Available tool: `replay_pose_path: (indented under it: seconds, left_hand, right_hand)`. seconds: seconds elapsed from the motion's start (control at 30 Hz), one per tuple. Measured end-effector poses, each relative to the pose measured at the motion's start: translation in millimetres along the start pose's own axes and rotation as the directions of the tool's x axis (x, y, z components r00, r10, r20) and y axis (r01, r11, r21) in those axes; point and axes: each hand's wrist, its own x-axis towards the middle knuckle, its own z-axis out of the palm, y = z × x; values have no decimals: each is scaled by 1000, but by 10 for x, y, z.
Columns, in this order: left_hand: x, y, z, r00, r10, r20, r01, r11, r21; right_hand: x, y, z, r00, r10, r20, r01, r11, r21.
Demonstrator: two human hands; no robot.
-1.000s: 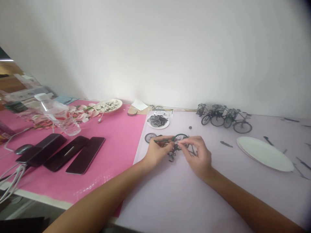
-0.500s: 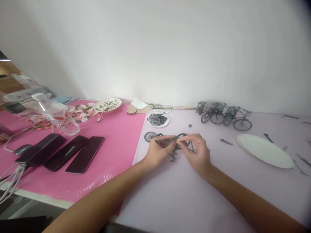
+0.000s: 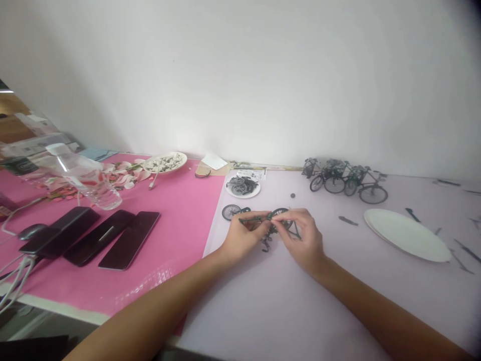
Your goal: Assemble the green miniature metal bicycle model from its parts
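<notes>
My left hand (image 3: 242, 234) is closed on a thin dark green part (image 3: 250, 219) of a miniature bicycle, held between thumb and fingers. The fingertips of my right hand (image 3: 302, 233) pinch at the inner end of that part, close against the left fingertips. What exactly the right fingers grip is too small to make out. Under and behind the hands lie a miniature bicycle wheel (image 3: 280, 214) and dark handlebar-like pieces (image 3: 266, 244) on the pale tabletop. Another small wheel (image 3: 230, 212) lies just left of my left hand.
Several miniature bicycles (image 3: 370, 193) stand near the wall. A white plate (image 3: 256, 192) holds small wheels; an oval white plate (image 3: 408, 235) lies right among loose dark parts (image 3: 348, 220). On the pink cover (image 3: 180, 240) are phones (image 3: 130, 240), a plastic bottle (image 3: 88, 178) and petals (image 3: 122, 175).
The hands stay together, with only a slight shift of the right fingers at the green part. The whole view has moved slightly.
</notes>
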Motion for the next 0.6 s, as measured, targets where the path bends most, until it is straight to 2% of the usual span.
replay_pose_path:
  seconds: [0.3, 0.5, 0.6]
  left_hand:
    - [29, 13, -16, 999, -46, 4, 46, 998, -41]
    - [63, 28, -29, 996, -80, -32, 77, 994, -78]
    - [90, 41, -48, 991, -120, -64, 111, 985, -131]
  right_hand:
    - [6, -23, 2, 999, 31, 13, -30, 999, -41]
    - [41, -43, -13, 999, -3, -54, -3, 995, -100]
    - [30, -53, -15, 996, 87, -21, -88, 993, -77]
